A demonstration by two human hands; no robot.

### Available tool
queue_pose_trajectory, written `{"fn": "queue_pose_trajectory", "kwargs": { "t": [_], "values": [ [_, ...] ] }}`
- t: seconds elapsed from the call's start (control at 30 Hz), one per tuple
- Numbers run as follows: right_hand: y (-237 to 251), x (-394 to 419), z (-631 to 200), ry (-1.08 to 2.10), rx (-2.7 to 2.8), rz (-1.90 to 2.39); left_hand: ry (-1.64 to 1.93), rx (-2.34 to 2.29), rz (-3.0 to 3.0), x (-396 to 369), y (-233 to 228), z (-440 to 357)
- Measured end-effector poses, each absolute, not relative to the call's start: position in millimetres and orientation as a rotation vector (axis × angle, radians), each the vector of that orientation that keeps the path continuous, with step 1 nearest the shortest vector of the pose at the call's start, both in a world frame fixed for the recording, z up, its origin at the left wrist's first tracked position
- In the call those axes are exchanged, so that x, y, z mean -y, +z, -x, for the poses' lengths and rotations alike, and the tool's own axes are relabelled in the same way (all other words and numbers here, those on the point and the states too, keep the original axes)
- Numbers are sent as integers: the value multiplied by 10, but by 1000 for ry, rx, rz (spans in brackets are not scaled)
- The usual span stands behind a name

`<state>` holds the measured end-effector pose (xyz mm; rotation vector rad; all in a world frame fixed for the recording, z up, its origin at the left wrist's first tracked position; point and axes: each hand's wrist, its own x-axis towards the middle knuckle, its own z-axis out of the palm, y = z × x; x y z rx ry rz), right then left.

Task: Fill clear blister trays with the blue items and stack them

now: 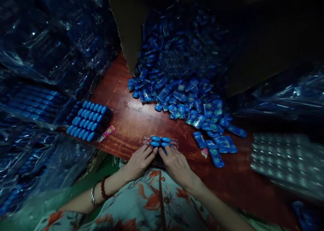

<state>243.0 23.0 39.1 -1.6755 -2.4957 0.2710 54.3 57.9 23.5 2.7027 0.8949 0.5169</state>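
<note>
Blue containers [155, 138], orange-flowered shirt [152, 202], reddish-brown table [124, 123]

Workshop, I note: plastic-wrapped stacks [50, 49], clear moulded trays [283, 160] and heaped small blue containers [174, 94] on my worktop [121, 118]

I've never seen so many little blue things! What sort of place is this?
Probably a packing workshop or storeroom: a heap of small blue containers spreads over a reddish table, plastic-wrapped blue stacks rise on the left, and clear plastic trays lie on the right.
</note>
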Motion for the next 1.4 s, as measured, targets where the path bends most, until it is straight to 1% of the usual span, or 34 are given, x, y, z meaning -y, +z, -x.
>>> {"fn": "queue_pose_trajectory", "kwargs": {
  "t": [0.07, 0.17, 0.33, 0.43, 0.5, 0.57, 0.63, 0.7, 0.77, 0.83, 0.97, 1.07, 1.17, 1.27, 1.4],
  "values": [
    [374, -239, -2397, 223, 2489, 1673, 446, -896, -2776, -596, 251, -568],
    [347, -205, -2429, 128, 2440, 1619, 446, -905, -2834, -633, 262, -541],
    [347, -261, -2719, 48, 2155, 1514, 767, -948, -2633, -945, 266, -468],
    [357, -660, -2878, 76, 1955, 1691, 846, -1147, -2417, -1460, 220, -644],
    [367, -1041, -2895, 92, 1915, 1848, 721, -1259, -2445, -1843, 176, -871],
    [388, -1390, -2835, 102, 2007, 1972, 504, -1364, -2520, -2139, 145, -1120],
    [410, -1614, -2737, 102, 2150, 2068, 296, -1392, -2597, -2291, 129, -1309],
    [417, -1670, -2669, 106, 2249, 2136, 180, -1378, -2639, -2314, 117, -1373],
    [397, -1571, -2690, 167, 2269, 2156, 155, -1365, -2643, -2252, 91, -1285],
    [356, -1356, -2817, 295, 2195, 2112, 194, -1362, -2606, -2133, 48, -1060],
    [296, -742, -3153, 581, 1821, 1875, 441, -1365, -2381, -1709, -8, -428],
    [337, -296, -3167, 680, 1556, 1716, 621, -1472, -2234, -1240, 89, -66],
    [378, -46, -2943, 763, 1550, 1547, 602, -1476, -2192, -777, 286, 48],
    [308, -2, -2708, 740, 1725, 1351, 696, -1418, -2161, -470, 413, -48],
    [135, -32, -2627, 492, 2002, 1244, 794, -1208, -2300, -399, 315, -208]
  ]
}}
